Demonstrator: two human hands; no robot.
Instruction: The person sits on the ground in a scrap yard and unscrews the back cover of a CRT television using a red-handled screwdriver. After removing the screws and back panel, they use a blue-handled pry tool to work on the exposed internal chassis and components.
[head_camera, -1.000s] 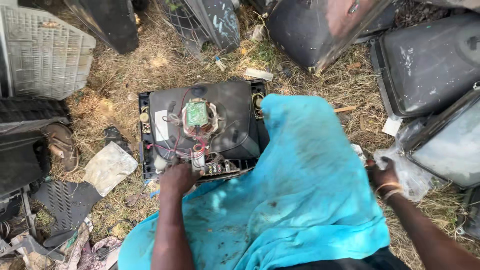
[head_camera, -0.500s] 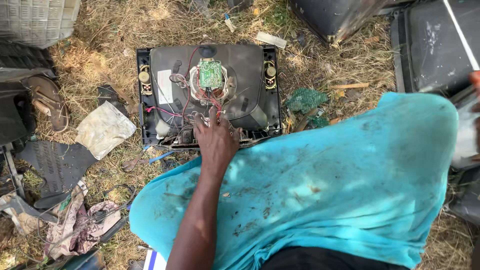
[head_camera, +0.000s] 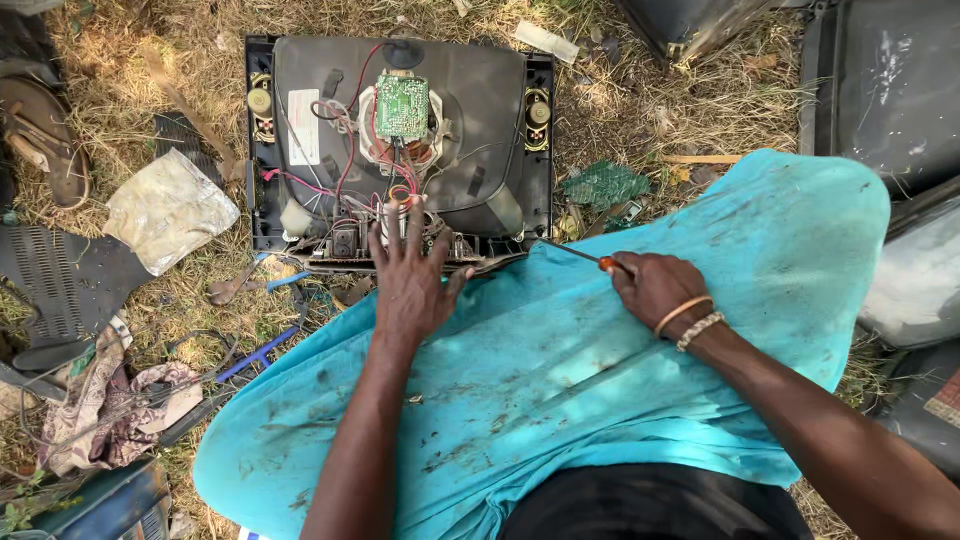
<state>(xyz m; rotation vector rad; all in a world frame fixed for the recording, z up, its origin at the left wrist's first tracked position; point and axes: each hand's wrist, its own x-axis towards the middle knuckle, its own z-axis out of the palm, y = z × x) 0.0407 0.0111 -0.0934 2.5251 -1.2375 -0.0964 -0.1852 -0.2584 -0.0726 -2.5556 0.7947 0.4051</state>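
An opened old television (head_camera: 480, 160) lies face down on dry grass, its grey picture tube, a small green circuit board (head_camera: 402, 106) and red wires exposed. My left hand (head_camera: 408, 275) rests on the set's near edge with fingers spread, touching the wiring and parts there. My right hand (head_camera: 655, 285) grips a screwdriver (head_camera: 575, 252) with an orange handle; its thin shaft points toward the set's near right corner. A stained turquoise cloth (head_camera: 600, 370) covers my lap under both arms.
Other dark television shells (head_camera: 880, 90) lie at the right and top. A green circuit board piece (head_camera: 605, 185) sits right of the set. Left of it are a dirty pale rag (head_camera: 170, 208), a sandal (head_camera: 45, 135), a black vented panel (head_camera: 60, 280) and crumpled cloth (head_camera: 110, 400).
My right hand has come into view from the right, holding the screwdriver near the set's corner. My left hand stays on the set's near edge. The view has shifted slightly.
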